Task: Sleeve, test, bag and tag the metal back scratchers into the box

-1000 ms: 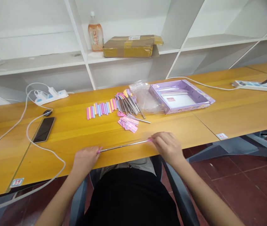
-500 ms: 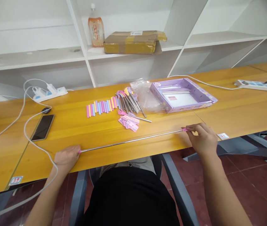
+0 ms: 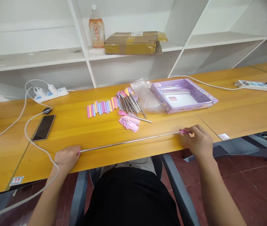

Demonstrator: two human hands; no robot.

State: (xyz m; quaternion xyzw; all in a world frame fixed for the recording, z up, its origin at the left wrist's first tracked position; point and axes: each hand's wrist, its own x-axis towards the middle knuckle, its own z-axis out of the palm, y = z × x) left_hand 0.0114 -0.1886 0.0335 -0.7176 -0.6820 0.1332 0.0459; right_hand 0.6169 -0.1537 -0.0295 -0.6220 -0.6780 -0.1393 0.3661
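A telescopic back scratcher (image 3: 128,141) with a thin metal rod is stretched out between my hands, low over the front of the desk. My left hand (image 3: 67,158) is closed round its pink handle, of which only a bit shows. At the other end, my right hand (image 3: 199,139) pinches the pink hand-shaped head. Beyond the rod lies another back scratcher (image 3: 140,118) with a pink head, resting on several pink cards (image 3: 128,122). Behind it is a pile of metal-rod back scratchers (image 3: 130,102) with coloured heads. Left of the pile, several coloured handle sleeves (image 3: 102,106) form a row.
A purple box tray (image 3: 168,108) holds a few rods, beside crumpled clear plastic (image 3: 145,97). A phone (image 3: 44,127) lies at left near a power strip (image 3: 50,94). A white cable (image 3: 42,149) runs over my left forearm. Shelves above hold a bottle (image 3: 97,31) and a cardboard box (image 3: 130,44).
My right hand has shifted slightly left and toward me with the scratcher's head, and its fingers have turned a little. My left hand stays in place.
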